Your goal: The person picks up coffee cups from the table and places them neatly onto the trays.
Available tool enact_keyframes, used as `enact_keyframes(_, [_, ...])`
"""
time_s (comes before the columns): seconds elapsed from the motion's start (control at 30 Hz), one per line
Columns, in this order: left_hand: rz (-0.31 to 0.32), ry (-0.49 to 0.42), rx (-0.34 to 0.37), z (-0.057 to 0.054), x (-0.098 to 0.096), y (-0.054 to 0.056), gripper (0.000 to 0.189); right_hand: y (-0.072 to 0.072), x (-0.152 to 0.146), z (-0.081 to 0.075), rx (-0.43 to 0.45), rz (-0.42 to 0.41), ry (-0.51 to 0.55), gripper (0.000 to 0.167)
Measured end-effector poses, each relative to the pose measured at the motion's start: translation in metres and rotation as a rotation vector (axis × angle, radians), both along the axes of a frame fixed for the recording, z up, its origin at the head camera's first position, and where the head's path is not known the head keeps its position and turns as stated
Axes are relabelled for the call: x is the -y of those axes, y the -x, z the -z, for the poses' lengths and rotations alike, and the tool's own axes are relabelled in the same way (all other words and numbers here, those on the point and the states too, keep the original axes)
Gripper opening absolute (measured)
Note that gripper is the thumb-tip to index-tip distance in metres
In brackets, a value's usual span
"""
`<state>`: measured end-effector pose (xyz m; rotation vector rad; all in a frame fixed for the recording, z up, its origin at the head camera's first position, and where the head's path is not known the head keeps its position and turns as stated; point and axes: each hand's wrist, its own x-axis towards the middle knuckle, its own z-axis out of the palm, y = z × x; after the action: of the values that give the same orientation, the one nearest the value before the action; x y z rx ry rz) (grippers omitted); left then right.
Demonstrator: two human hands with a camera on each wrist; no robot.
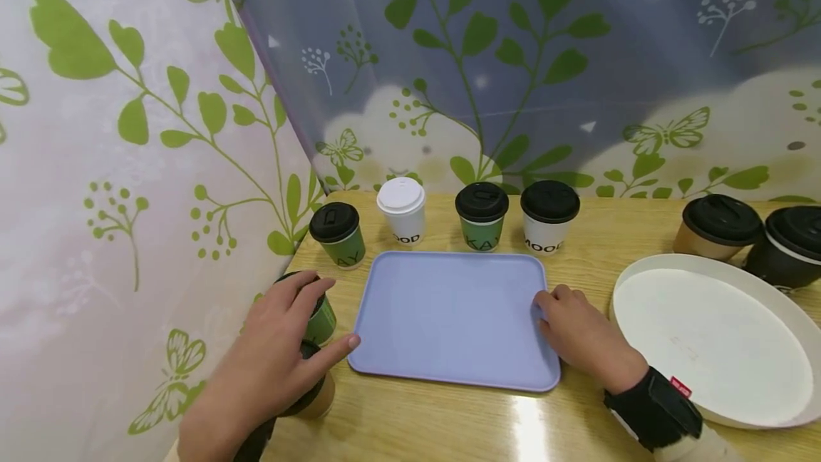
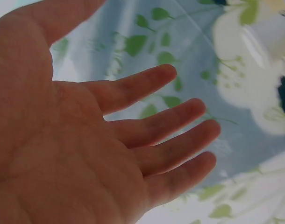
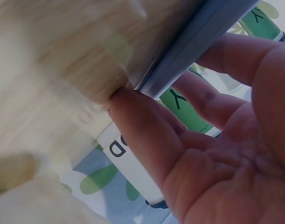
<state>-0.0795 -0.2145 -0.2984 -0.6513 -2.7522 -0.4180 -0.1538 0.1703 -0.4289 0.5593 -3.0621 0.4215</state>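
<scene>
A lavender rectangular tray (image 1: 455, 319) lies on the wooden table. My right hand (image 1: 574, 330) grips its right rim with curled fingers; in the right wrist view the fingers (image 3: 142, 130) meet the tray's edge (image 3: 184, 56). Over at the left, my left hand (image 1: 276, 348) is spread, its thumb tip right by the tray's left rim. Partly hidden beneath it are a green cup (image 1: 323, 323) and a brown cup (image 1: 321, 401) with dark lids. The left wrist view shows that palm (image 2: 77, 140) bare, fingers apart and nearly straight.
Behind the tray stand a green cup (image 1: 346, 248), a white-lidded cup (image 1: 402, 209), another green cup (image 1: 482, 230) and a black-lidded white cup (image 1: 545, 234). A round white tray (image 1: 718, 348) sits at right, with a brown cup (image 1: 705, 237) and a black cup (image 1: 782, 259) behind. Patterned cloth (image 1: 449, 55) borders the table.
</scene>
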Motion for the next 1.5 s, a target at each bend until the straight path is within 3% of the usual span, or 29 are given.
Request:
enact_keyframes(0.1, [-0.052,0.006,0.050,0.009,0.012,-0.001,0.076,-0.001,0.002,0.000,0.004,0.011,0.003,0.027])
enact_keyframes(0.33, [-0.093,-0.026,0.050,0.032,0.029,-0.007,0.094,-0.003,0.006,0.001,-0.022,0.013,0.013,0.024])
enact_keyframes(0.63, [-0.190,-0.037,0.196,0.049,0.037,-0.015,0.101,-0.002,0.004,0.001,0.018,0.028,0.010,0.025])
enact_keyframes(0.9, [-0.228,-0.083,0.321,0.056,0.038,-0.015,0.100,-0.002,0.003,0.001,0.034,0.033,0.004,0.026])
enact_keyframes(1.2, [-0.260,-0.115,0.284,0.062,0.036,-0.012,0.101,-0.002,0.001,0.000,0.038,0.036,-0.003,0.028])
enact_keyframes(1.37, [-0.291,-0.099,0.317,0.065,0.036,-0.010,0.103,-0.003,0.001,0.000,0.025,0.033,0.000,0.028])
enact_keyframes(1.5, [-0.330,-0.079,0.344,0.062,0.035,-0.016,0.108,-0.003,0.001,0.001,0.018,0.029,0.007,0.027])
